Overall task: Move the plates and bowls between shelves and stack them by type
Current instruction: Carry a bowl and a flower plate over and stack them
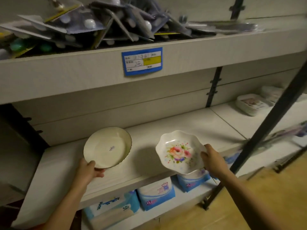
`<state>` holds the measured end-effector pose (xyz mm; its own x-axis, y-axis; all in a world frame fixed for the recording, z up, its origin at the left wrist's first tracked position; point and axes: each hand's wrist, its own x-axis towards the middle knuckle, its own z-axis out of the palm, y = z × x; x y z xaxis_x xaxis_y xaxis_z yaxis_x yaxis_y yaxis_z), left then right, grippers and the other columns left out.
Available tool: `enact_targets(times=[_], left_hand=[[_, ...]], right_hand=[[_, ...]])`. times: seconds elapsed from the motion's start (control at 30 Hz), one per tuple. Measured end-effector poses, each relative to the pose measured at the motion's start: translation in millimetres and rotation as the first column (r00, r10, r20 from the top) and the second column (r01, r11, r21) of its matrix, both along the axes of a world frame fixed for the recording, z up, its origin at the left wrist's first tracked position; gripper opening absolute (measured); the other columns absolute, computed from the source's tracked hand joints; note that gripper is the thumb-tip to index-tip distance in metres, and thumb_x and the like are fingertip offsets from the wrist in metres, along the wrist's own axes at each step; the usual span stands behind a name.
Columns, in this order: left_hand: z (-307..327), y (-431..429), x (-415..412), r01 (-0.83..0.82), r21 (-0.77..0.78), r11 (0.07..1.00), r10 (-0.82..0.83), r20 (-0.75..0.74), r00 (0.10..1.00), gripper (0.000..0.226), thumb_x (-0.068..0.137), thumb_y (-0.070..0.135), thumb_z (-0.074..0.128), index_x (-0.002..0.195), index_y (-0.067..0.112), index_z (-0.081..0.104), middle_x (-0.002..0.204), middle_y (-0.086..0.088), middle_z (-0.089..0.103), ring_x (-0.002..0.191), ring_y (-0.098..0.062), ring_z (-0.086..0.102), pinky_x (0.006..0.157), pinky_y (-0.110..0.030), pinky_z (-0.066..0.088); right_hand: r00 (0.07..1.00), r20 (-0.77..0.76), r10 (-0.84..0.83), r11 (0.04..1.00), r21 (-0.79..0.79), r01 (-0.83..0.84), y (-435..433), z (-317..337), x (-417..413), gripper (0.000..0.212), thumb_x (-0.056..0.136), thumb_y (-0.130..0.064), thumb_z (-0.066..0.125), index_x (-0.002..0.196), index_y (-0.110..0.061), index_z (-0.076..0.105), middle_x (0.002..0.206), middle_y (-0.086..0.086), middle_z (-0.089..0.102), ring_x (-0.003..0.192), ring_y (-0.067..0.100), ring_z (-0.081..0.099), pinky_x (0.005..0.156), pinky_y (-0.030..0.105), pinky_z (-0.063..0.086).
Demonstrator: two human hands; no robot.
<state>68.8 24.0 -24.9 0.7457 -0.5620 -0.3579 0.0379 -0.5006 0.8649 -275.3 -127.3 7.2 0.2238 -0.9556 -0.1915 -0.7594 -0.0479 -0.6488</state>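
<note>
My left hand [89,171] grips the near rim of a plain cream plate [107,147] with a small sticker in its middle, tilted up over the middle shelf [54,176]. In my right hand [213,161] is a white wavy-edged bowl [179,151] with a pink flower print, held by its right rim above the shelf's front edge. A stack of printed white dishes [250,103] sits far right on the same shelf, with another pale stack [270,92] behind it.
The upper shelf holds a heap of packaged utensils [103,25] and carries a blue price label [142,61]. Blue-and-white soft packs [156,193] fill the shelf below. A dark metal upright [265,130] slants across the right side, over a wooden floor [274,196].
</note>
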Motion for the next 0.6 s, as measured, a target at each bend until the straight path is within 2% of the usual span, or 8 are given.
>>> enact_targets(times=[0.1,0.2,0.3,0.33,0.47,0.6], left_hand=[[19.3,-14.2,-36.4,0.139,0.016,0.99,-0.139,0.074,0.987,0.037,0.092,-0.001,0.031,0.129,-0.003,0.033,0.107,-0.034,0.057,0.053,-0.025,0.063,0.033,-0.018,0.049],[34.8,-29.9,-81.2,0.24,0.017,0.971,-0.241,0.09,0.966,0.035,0.093,-0.001,0.031,0.128,0.002,0.036,0.111,-0.028,0.055,0.059,-0.029,0.062,0.036,-0.02,0.052],[43.8,-48.4,-129.8,0.319,0.034,0.947,-0.321,0.11,0.941,0.028,0.093,0.0,0.034,0.12,0.003,0.041,0.106,-0.02,0.058,0.063,-0.029,0.064,0.041,-0.025,0.055],[46.2,-55.4,-147.1,0.345,0.034,0.938,-0.347,0.109,0.931,0.025,0.093,0.0,0.034,0.116,0.004,0.042,0.104,-0.019,0.057,0.065,-0.03,0.064,0.042,-0.026,0.055],[47.2,-84.5,-218.4,0.441,0.051,0.896,-0.444,0.124,0.887,0.02,0.093,0.0,0.037,0.11,0.01,0.043,0.099,-0.01,0.057,0.071,-0.027,0.063,0.044,-0.027,0.055],[42.4,-113.8,-290.0,0.496,0.05,0.867,-0.498,0.123,0.858,0.019,0.092,-0.001,0.037,0.108,0.008,0.044,0.103,-0.016,0.057,0.072,-0.027,0.061,0.039,-0.024,0.054]], right_hand=[[0.998,0.023,-0.053,0.998,-0.014,0.053,-6.8,3.3,-32.9,0.026,0.098,-0.017,0.034,0.119,-0.006,0.044,0.095,0.008,0.054,0.081,0.021,0.055,0.059,0.026,0.042],[0.992,0.063,-0.105,0.994,-0.023,0.107,-13.5,6.4,-73.3,0.023,0.098,-0.017,0.036,0.115,-0.007,0.047,0.092,0.006,0.054,0.078,0.019,0.056,0.065,0.029,0.046],[0.984,0.055,-0.171,0.984,-0.049,0.174,-22.8,7.0,-121.3,0.019,0.096,-0.019,0.038,0.105,-0.007,0.05,0.101,0.016,0.061,0.089,0.031,0.06,0.08,0.047,0.053],[0.981,0.049,-0.188,0.98,-0.062,0.191,-25.4,7.1,-138.2,0.019,0.096,-0.02,0.038,0.103,-0.008,0.05,0.103,0.017,0.061,0.09,0.033,0.06,0.082,0.049,0.053],[0.972,0.061,-0.226,0.969,-0.084,0.231,-36.7,9.2,-209.8,0.022,0.097,-0.018,0.037,0.111,-0.008,0.05,0.1,0.011,0.058,0.089,0.032,0.059,0.076,0.042,0.051],[0.961,0.088,-0.263,0.958,-0.097,0.271,-51.5,10.6,-286.8,0.013,0.097,-0.015,0.038,0.101,-0.009,0.048,0.091,0.01,0.054,0.083,0.032,0.055,0.069,0.038,0.043]])
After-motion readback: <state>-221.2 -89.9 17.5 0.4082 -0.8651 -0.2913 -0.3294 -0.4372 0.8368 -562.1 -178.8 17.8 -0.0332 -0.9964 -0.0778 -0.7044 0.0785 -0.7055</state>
